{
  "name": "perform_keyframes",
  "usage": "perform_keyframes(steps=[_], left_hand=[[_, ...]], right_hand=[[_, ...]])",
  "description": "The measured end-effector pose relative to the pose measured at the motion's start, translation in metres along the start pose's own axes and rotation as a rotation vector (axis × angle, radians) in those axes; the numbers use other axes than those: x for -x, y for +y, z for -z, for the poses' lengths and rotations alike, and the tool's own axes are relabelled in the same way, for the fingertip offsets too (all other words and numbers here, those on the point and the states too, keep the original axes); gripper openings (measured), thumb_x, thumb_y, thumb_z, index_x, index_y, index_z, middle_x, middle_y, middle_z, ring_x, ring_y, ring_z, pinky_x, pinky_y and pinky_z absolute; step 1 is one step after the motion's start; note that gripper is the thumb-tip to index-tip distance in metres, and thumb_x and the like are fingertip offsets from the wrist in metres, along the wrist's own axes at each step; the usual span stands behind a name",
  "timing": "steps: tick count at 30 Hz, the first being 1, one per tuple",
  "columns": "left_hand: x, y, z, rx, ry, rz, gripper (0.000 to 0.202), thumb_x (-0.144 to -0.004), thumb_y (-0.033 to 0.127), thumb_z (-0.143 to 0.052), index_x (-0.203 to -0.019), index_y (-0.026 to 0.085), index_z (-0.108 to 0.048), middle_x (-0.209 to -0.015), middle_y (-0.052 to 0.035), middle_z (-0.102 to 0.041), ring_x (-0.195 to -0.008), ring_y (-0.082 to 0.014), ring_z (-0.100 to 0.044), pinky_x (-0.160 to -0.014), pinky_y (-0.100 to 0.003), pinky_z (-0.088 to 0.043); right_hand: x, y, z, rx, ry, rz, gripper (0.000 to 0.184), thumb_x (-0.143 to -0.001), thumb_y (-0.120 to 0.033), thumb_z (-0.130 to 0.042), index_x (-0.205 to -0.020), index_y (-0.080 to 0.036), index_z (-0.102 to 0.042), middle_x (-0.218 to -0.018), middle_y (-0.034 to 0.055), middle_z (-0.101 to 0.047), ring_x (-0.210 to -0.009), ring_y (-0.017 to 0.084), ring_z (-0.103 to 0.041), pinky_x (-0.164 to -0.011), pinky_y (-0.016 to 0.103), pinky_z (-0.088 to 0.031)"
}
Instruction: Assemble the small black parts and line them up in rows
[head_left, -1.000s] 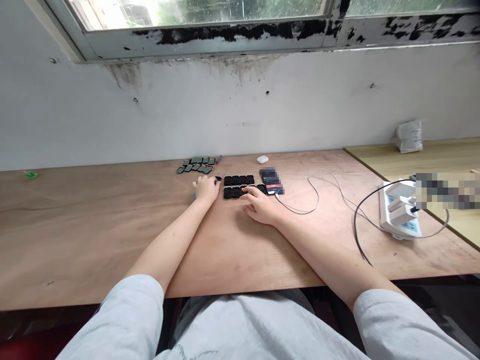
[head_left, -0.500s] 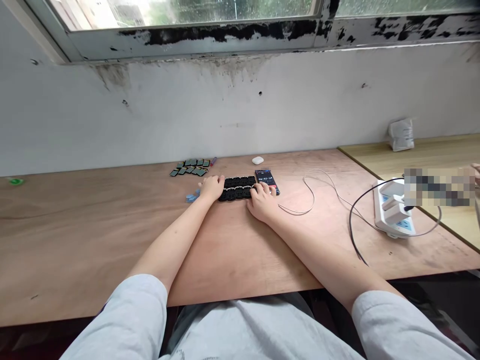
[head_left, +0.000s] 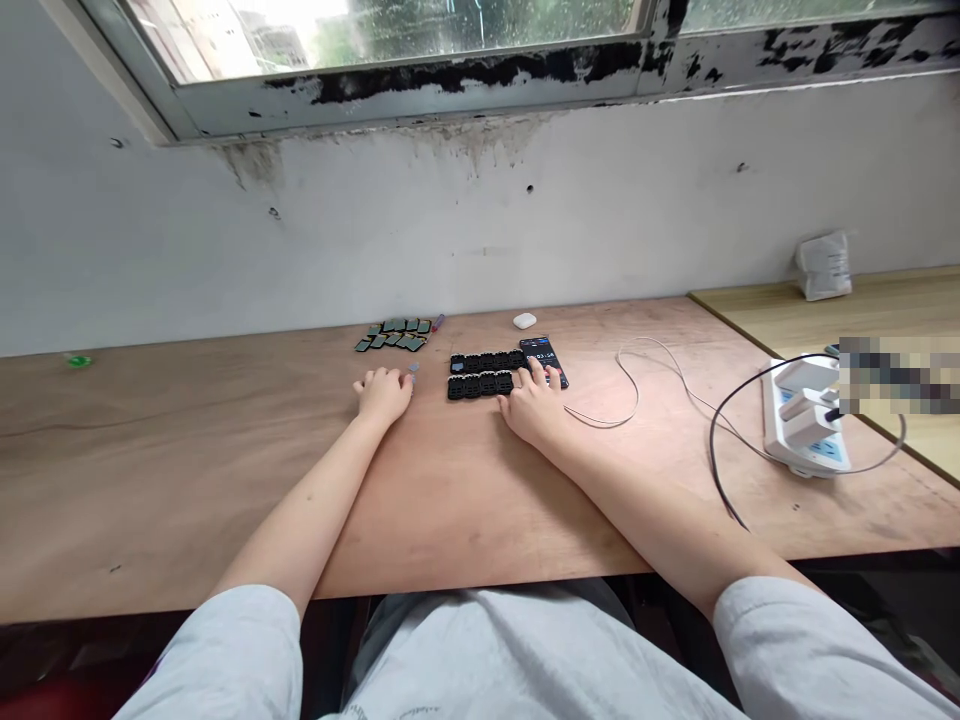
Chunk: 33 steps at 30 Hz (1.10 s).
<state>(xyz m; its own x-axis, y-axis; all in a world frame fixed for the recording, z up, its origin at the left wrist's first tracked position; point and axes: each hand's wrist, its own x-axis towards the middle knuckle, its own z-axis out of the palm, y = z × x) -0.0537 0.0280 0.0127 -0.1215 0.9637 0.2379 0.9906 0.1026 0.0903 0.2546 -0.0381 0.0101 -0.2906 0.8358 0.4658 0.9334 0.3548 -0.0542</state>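
Since half a second ago the left hand (head_left: 384,397) has slid left, off the ends of the two black plastic rows, so the leftmost unit of the back row (head_left: 487,362) now shows a pale bluish patch. The setup's a reddish-brown wooden tabletop (head_left: 420,500) against a stained white wall (head_left: 390,230), below a window frame (head_left: 450,85) with peeling black paint. Both rows sit between the hands, long axis running left-right, roughly parallel to the wall; left ends point toward the left fingers, while the front row (head_left: 480,385) runs right up to the right fingertips. Left fingers are bent and slightly apart, small bluish pieces (head_left: 414,367) just beyond their tips; can't tell if they've got hold of one. The right hand (head_left: 534,405) is palm-down, fingers loosely spread, no grip I can make out, with a phone (head_left: 551,352) partly under them. Greenish-grey squares (head_left: 394,338) lie beyond the left fingertips, near the wall.
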Motion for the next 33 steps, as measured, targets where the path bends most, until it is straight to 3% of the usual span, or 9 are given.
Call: perform_keyframes(steps=[5, 8, 10, 14, 18, 22, 27, 33], left_hand=[[0.005, 0.008, -0.015, -0.006, 0.056, -0.055, 0.039, -0.098, 0.041, -0.044, -0.112, 0.02, -0.074, -0.121, -0.0191, -0.067, -0.12, -0.0389, -0.053, -0.101, -0.057, -0.036], [0.006, 0.009, -0.019, 0.043, 0.078, -0.083, 0.034, -0.098, 0.035, -0.045, -0.11, 0.02, -0.073, -0.119, -0.0173, -0.068, -0.12, -0.0363, -0.054, -0.102, -0.055, -0.036], [0.006, 0.006, -0.019, 0.105, 0.078, -0.075, 0.03, -0.097, 0.034, -0.048, -0.109, 0.022, -0.073, -0.12, -0.0156, -0.069, -0.12, -0.0351, -0.054, -0.102, -0.053, -0.037], [0.006, -0.002, -0.015, 0.224, 0.116, -0.045, 0.021, -0.092, 0.03, -0.057, -0.106, 0.024, -0.072, -0.121, -0.0116, -0.07, -0.122, -0.0332, -0.055, -0.102, -0.049, -0.041], [0.014, -0.002, -0.009, 0.447, 0.144, -0.111, 0.019, -0.091, 0.027, -0.057, -0.105, 0.022, -0.069, -0.111, -0.0084, -0.072, -0.108, -0.0262, -0.062, -0.098, -0.041, -0.047], [0.041, 0.017, -0.004, 0.716, 0.087, -0.315, 0.025, -0.098, 0.034, -0.051, -0.108, 0.021, -0.07, -0.111, -0.0075, -0.07, -0.094, -0.0205, -0.064, -0.085, -0.034, -0.054], [0.077, 0.05, 0.002, 0.825, -0.058, -0.588, 0.032, -0.102, 0.025, -0.043, -0.115, 0.022, -0.072, -0.108, -0.0082, -0.067, -0.098, -0.0194, -0.066, -0.091, -0.036, -0.055], [0.085, 0.066, 0.002, 0.81, -0.147, -0.708, 0.038, -0.1, 0.02, -0.046, -0.134, 0.023, -0.063, -0.118, -0.0077, -0.071, -0.106, -0.0205, -0.068, -0.097, -0.038, -0.056]], right_hand=[[0.004, -0.006, 0.001, -0.18, -0.049, 0.283, 0.035, -0.103, -0.034, -0.053, -0.089, -0.016, -0.08, -0.12, 0.0172, -0.071, -0.133, 0.035, -0.049, -0.111, 0.051, -0.037], [0.004, -0.006, 0.002, -0.363, -0.164, 0.514, 0.027, -0.102, -0.036, -0.058, -0.098, -0.018, -0.078, -0.123, 0.0123, -0.07, -0.115, 0.027, -0.059, -0.101, 0.041, -0.047], [0.005, -0.006, 0.002, -0.435, -0.19, 0.588, 0.026, -0.101, -0.04, -0.061, -0.108, -0.019, -0.076, -0.128, 0.0113, -0.067, -0.114, 0.026, -0.059, -0.099, 0.04, -0.049], [0.004, -0.003, 0.0, -0.45, -0.195, 0.559, 0.033, -0.097, -0.041, -0.067, -0.122, -0.021, -0.072, -0.128, 0.0127, -0.063, -0.113, 0.028, -0.056, -0.098, 0.043, -0.048], [0.003, 0.0, -0.005, -0.441, -0.212, 0.483, 0.03, -0.096, -0.033, -0.067, -0.123, -0.021, -0.072, -0.121, 0.012, -0.062, -0.107, 0.026, -0.057, -0.096, 0.04, -0.048], [0.002, 0.002, -0.006, -0.452, -0.23, 0.448, 0.026, -0.098, -0.027, -0.063, -0.122, -0.023, -0.073, -0.124, 0.0104, -0.063, -0.111, 0.024, -0.057, -0.098, 0.039, -0.046], [0.001, 0.0, -0.005, -0.467, -0.258, 0.423, 0.027, -0.097, -0.021, -0.061, -0.123, -0.022, -0.071, -0.126, 0.0092, -0.067, -0.117, 0.025, -0.057, -0.101, 0.039, -0.045], [-0.002, 0.0, -0.009, -0.475, -0.267, 0.37, 0.024, -0.093, -0.02, -0.064, -0.117, -0.017, -0.066, -0.116, 0.0092, -0.07, -0.111, 0.025, -0.059, -0.097, 0.036, -0.046]])
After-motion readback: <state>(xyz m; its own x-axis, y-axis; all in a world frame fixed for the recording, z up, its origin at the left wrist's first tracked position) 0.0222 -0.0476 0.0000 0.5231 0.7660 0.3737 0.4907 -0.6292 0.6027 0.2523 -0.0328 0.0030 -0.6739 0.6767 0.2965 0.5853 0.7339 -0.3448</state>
